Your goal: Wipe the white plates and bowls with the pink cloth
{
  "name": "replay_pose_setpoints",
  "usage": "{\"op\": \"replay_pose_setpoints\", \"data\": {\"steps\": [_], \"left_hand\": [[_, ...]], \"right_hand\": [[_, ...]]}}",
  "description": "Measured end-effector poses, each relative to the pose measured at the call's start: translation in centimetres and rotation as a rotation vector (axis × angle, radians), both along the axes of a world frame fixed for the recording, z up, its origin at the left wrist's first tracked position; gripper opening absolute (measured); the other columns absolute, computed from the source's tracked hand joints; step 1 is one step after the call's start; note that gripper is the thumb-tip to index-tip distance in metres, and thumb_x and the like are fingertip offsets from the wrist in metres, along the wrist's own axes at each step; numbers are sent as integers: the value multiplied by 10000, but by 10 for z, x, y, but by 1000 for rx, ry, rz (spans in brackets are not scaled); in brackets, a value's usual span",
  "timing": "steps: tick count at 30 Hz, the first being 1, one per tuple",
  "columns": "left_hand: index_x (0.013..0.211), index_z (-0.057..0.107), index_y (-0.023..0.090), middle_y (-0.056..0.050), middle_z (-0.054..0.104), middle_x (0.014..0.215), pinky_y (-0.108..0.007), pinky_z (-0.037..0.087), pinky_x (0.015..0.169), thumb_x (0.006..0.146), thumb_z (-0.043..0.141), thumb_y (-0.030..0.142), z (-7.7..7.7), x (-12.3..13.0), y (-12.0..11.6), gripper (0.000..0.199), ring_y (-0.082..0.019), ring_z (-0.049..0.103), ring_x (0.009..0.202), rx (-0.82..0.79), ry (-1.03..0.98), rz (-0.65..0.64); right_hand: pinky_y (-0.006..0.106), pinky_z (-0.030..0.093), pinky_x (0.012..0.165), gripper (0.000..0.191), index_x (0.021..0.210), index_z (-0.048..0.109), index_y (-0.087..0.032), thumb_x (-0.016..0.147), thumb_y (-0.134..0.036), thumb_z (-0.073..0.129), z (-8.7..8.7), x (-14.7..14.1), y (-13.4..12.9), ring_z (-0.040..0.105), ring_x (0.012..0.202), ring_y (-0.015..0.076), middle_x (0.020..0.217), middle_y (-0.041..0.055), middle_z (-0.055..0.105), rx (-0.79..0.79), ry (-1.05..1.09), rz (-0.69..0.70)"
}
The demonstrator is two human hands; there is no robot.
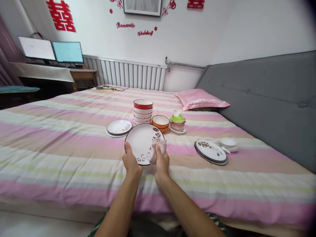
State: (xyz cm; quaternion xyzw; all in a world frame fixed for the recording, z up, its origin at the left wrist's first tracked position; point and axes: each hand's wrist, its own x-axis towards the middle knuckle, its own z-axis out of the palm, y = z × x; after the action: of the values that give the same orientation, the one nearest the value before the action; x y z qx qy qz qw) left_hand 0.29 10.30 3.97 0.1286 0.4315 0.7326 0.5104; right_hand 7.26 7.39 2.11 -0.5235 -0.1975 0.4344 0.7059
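Note:
A round white plate (138, 141) with a dark rim and brown floral print is tilted up toward me above the bed. My left hand (132, 161) grips its left lower edge, thumb on the face and fingers hidden behind. In my right hand (161, 163) is a pale pink cloth (154, 154), pressed on the plate's lower right edge. Just behind the plate stand a stack of bowls (143, 113), the top one red-banded, and an orange bowl (161, 122) stacked on another. To the left lies a small stack of plates (118, 126).
Small dishes topped by a green leaf-shaped one (177, 119) stand right of the bowls. Further right lie a stack of oval plates (209, 149) and small white dishes (228, 143) with a spoon. A pink pillow (201, 99) rests near the grey headboard (266, 89). Cables (110, 88) lie at the far edge.

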Motion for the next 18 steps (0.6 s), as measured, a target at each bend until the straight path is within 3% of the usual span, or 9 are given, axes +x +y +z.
{"op": "replay_pose_setpoints", "data": {"steps": [2,6,9,13,18], "left_hand": [[1110,602,69,-158,690,1001,-335,564,753,824,552,456,1,0,-1,483,-218,682,868,10,-25,-9],[1149,580,59,-169,683,1031,-316,557,773,829,550,450,3,0,-2,506,-211,675,893,1,-45,-34],[1138,590,64,-170,677,1052,-320,552,793,817,563,465,1,0,-3,515,-213,671,905,6,-53,-61],[1115,600,60,-169,681,1034,-316,555,782,800,577,482,0,1,-3,526,-209,676,881,-2,-53,-53],[1092,604,48,-168,691,981,-305,564,721,817,556,466,3,4,-5,503,-206,684,822,-17,-64,8]], "right_hand": [[312,527,753,587,1124,549,-137,698,-534,619,4,9,0,645,922,227,1056,122,661,-4,-133,9],[343,436,939,837,1340,318,-180,648,-461,695,10,31,3,509,1162,231,1335,146,468,130,-536,-125],[345,411,959,682,1278,410,-201,684,-414,667,13,41,5,512,1142,216,1274,104,526,211,-636,-49],[304,495,769,454,1056,559,-171,698,-437,644,11,38,7,622,842,183,935,44,669,185,-371,99],[264,502,694,408,919,647,-131,636,-420,692,6,16,10,645,795,180,849,45,699,119,86,98]]}}
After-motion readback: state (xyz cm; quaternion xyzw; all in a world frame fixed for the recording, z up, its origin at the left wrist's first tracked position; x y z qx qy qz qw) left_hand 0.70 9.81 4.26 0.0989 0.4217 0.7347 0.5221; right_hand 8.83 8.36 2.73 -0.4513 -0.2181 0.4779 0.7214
